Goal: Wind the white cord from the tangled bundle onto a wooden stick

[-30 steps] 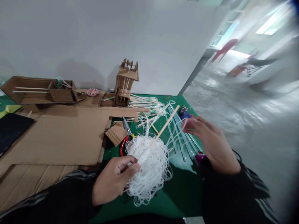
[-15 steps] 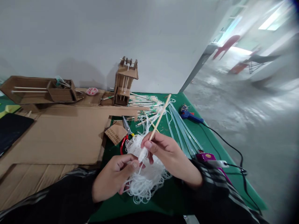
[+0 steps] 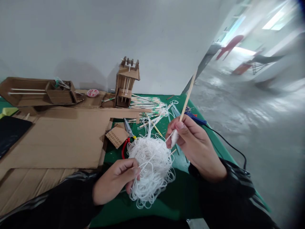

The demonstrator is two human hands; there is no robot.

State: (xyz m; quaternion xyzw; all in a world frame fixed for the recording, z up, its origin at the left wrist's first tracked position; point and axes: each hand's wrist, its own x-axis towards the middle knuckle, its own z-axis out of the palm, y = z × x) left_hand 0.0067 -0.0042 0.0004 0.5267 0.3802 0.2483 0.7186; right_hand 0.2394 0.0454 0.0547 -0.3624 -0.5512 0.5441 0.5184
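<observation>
My right hand point(image 3: 190, 140) grips a thin wooden stick point(image 3: 189, 92) that points up and away, with white string point(image 3: 175, 137) wound thickly round its lower end. A strand of string runs from the winding down to the left. My left hand point(image 3: 121, 179) is closed, pinching that string between thumb and fingers. Between the hands a large loose pile of white string point(image 3: 151, 162) lies on the green tabletop point(image 3: 181, 190), its loops spread in a tangle. My left fingertips are at the pile's left side.
Scissors point(image 3: 128, 128) and a small cardboard piece point(image 3: 117, 135) lie left of the pile. Behind are wrapped sticks point(image 3: 147, 106) and a cardboard tower point(image 3: 126, 84). A blue glue gun point(image 3: 196, 118) with a black cord is at right. Cardboard sheets point(image 3: 71, 136) cover the left.
My right hand has moved right and up with the stick, away from my left hand. The string between them is now stretched across the pile. My left hand has barely shifted.
</observation>
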